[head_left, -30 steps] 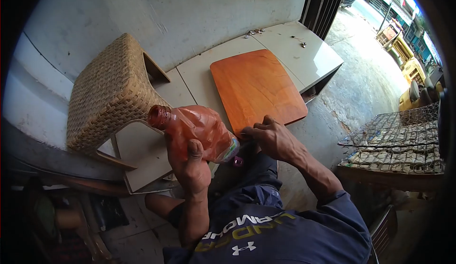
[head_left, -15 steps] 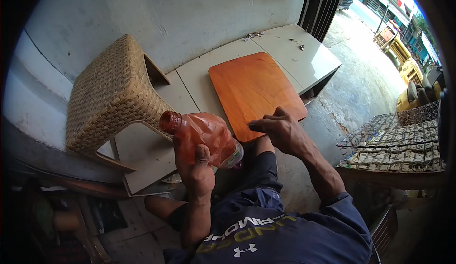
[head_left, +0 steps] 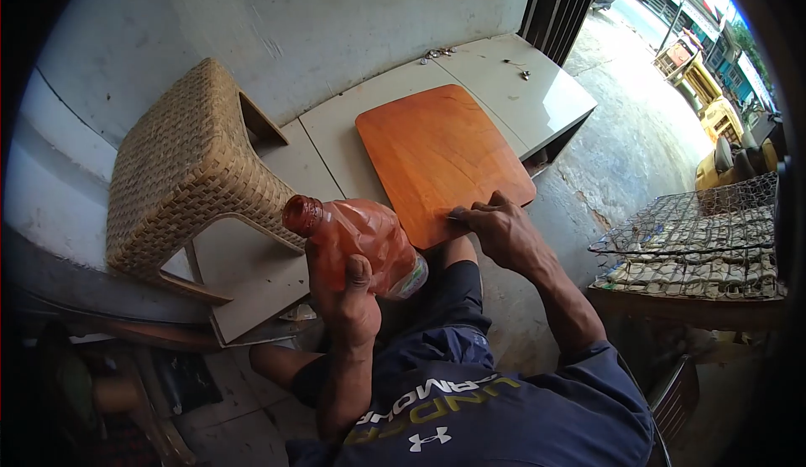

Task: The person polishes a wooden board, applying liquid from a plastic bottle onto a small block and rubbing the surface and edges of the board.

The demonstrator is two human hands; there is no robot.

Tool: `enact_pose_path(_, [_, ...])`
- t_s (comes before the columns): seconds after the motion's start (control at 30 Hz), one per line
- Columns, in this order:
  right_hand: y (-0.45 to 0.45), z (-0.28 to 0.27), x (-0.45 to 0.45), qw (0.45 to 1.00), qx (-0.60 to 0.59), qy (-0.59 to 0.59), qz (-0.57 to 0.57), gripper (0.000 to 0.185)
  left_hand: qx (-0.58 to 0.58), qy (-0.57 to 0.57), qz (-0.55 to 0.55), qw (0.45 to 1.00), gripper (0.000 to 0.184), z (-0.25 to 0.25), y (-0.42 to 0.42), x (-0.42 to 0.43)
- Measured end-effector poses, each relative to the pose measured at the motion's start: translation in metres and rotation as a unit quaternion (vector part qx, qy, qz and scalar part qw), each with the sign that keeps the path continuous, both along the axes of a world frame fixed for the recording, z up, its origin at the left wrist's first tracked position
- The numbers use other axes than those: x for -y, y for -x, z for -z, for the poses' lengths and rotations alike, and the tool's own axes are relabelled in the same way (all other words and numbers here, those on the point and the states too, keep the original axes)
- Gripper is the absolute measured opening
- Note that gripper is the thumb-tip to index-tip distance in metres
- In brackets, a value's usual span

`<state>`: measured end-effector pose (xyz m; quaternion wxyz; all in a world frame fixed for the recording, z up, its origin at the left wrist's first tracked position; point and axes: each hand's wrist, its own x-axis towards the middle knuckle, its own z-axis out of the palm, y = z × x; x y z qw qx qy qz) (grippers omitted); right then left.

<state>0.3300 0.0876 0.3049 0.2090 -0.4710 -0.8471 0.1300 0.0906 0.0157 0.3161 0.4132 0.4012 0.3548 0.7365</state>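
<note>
My left hand (head_left: pixel 351 307) is wrapped round a crumpled clear plastic bottle (head_left: pixel 365 244) with reddish-brown stain inside and no cap on its mouth. The bottle is tilted, its open mouth up to the left. My right hand (head_left: pixel 506 230) is closed in a pinch over the near edge of an orange-brown wooden board (head_left: pixel 449 152) with rounded corners. Something small and dark shows at its fingertips, touching or just above the board; I cannot tell what it is. The board lies on a white tiled ledge (head_left: pixel 323 152).
A woven stool (head_left: pixel 172 160) stands left of the board, against the wall. Small bits of debris (head_left: pixel 437 53) lie at the ledge's back. On the right, a wire mesh rack (head_left: pixel 688 240) sits by the concrete floor (head_left: pixel 609 165). Another person's leg (head_left: pixel 113 393) is at lower left.
My right hand has shifted slightly along the board's near edge, staying pinched. The view has moved a little, so the stool and board sit further left and up. My left hand still holds the bottle.
</note>
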Motion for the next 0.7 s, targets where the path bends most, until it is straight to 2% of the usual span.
enact_pose_path(0.03, [-0.004, -0.006, 0.009, 0.998, 0.036, 0.051, -0.008, 0.04, -0.001, -0.002, -0.003, 1.0, 0.085, 0.0, 0.0, 0.001])
enact_pose_path(0.07, [-0.005, -0.01, 0.007, 0.998, 0.034, 0.048, -0.01, 0.04, 0.004, -0.006, 0.0, 1.0, 0.084, 0.0, 0.001, 0.001])
enact_pose_path(0.13, [-0.008, -0.011, 0.004, 0.999, -0.024, 0.025, -0.002, 0.04, 0.006, -0.01, 0.011, 1.0, 0.083, 0.0, 0.002, -0.005])
enact_pose_path(0.17, [-0.004, -0.007, -0.008, 0.998, -0.058, -0.034, 0.007, 0.041, 0.01, 0.003, 0.007, 1.0, 0.083, 0.001, 0.002, -0.003])
enact_pose_path(0.2, [0.0, -0.009, -0.015, 0.998, -0.04, -0.018, 0.047, 0.044, 0.015, 0.018, 0.003, 1.0, 0.084, 0.003, 0.001, 0.002])
enact_pose_path(0.3, [-0.006, 0.0, -0.01, 0.999, -0.009, -0.007, 0.036, 0.043, 0.009, 0.009, 0.01, 1.0, 0.084, 0.002, -0.001, 0.0])
enact_pose_path(0.37, [-0.017, -0.008, 0.011, 0.993, 0.072, 0.093, 0.019, 0.042, 0.005, 0.001, 0.003, 1.0, 0.084, 0.001, 0.0, 0.0])
enact_pose_path(0.4, [-0.017, -0.01, 0.008, 0.993, 0.069, 0.092, 0.017, 0.042, 0.007, 0.001, -0.004, 1.0, 0.085, 0.001, -0.001, 0.0])
enact_pose_path(0.47, [-0.019, -0.012, 0.0, 0.998, -0.021, 0.053, 0.04, 0.042, 0.004, -0.001, -0.003, 1.0, 0.085, 0.0, -0.001, -0.004])
enact_pose_path(0.5, [-0.019, 0.0, -0.014, 0.998, -0.055, 0.0, 0.04, 0.041, 0.007, 0.01, -0.002, 1.0, 0.086, 0.001, -0.001, -0.001])
enact_pose_path(0.6, [-0.018, 0.014, -0.018, 0.996, -0.035, -0.004, 0.08, 0.037, 0.005, 0.016, 0.001, 1.0, 0.086, 0.003, -0.003, 0.002])
enact_pose_path(0.7, [-0.041, 0.017, 0.004, 0.999, -0.023, -0.007, 0.022, 0.04, -0.013, -0.001, 0.0, 1.0, 0.086, 0.003, -0.001, -0.004])
